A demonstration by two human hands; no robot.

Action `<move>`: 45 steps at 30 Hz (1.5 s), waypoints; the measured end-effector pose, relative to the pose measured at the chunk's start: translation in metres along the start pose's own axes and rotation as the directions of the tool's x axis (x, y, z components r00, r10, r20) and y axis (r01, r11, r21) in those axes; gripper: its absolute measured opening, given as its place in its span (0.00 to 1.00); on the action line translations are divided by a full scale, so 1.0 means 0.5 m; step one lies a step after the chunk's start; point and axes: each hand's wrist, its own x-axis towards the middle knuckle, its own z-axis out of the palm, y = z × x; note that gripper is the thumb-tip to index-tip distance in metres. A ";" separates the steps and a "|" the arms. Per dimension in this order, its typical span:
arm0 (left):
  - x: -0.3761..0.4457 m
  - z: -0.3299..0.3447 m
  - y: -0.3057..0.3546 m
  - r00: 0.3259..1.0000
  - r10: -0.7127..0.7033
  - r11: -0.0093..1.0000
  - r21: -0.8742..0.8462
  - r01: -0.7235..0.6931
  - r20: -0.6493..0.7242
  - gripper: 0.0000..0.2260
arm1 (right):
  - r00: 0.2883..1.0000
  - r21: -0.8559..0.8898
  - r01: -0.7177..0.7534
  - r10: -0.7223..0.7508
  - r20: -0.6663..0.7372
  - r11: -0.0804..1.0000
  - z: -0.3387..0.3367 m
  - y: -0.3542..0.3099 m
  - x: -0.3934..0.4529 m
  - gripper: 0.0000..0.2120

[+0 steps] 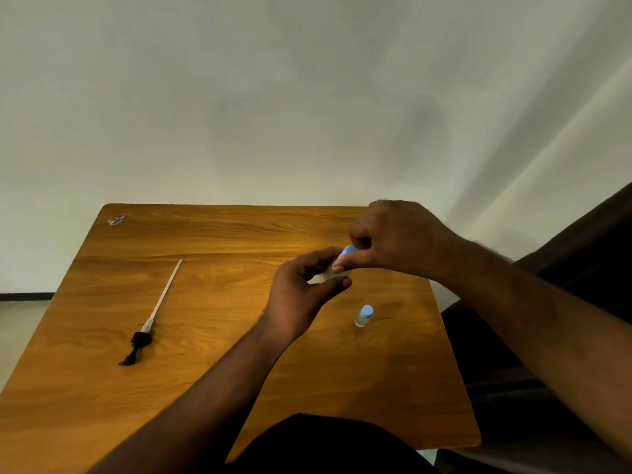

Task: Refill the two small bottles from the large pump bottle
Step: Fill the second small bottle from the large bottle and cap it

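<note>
Right of centre, above the bench (239,336): small clear bottle (330,272), tilted, blue cap (347,252) pointing up and to the right. Held off the surface, probably for easier twisting.

Left hand (301,295): grip curled round the bottle body, thumb below, fingers above; seemingly a steadying hold against the turn.

Right hand (393,237): grip pinching the blue cap from above, thumb and fingertips closed on it. Whether unscrewing or tightening, not readable from a single view.

Lower right of the hands, standing upright on the bench: second small bottle (363,316), blue cap on, touched by neither hand. Set near the working spot, likely for quick reach. Fill level too small to judge.

Left part of the frame, lying flat: pump head with long dip tube (150,323), black nozzle toward the bottom of the frame, pale tube running toward the upper middle. Out of its bottle, presumably for pouring rather than pumping. Well apart from both small bottles.

Large bottle itself: not in view.

Upper left corner of the bench: small sticker or label (116,219), print unreadable.

Bottom centre and right edge of the frame: dark shapes, not identifiable.
</note>
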 end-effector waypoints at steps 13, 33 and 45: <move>-0.001 -0.021 0.001 0.998 0.058 0.997 0.044 -0.056 -0.028 0.18 | 1.000 0.036 -0.005 0.004 0.031 0.999 -0.021 -0.027 0.007 0.17; -0.005 -0.002 -0.019 0.996 0.079 0.996 0.036 -0.080 0.052 0.21 | 0.977 0.204 0.000 -0.043 0.208 0.979 -0.032 -0.025 -0.022 0.09; 0.011 0.030 -0.045 0.960 -0.094 0.996 0.032 0.088 0.262 0.27 | 0.973 0.120 0.046 -0.072 0.220 0.992 0.010 0.006 -0.049 0.07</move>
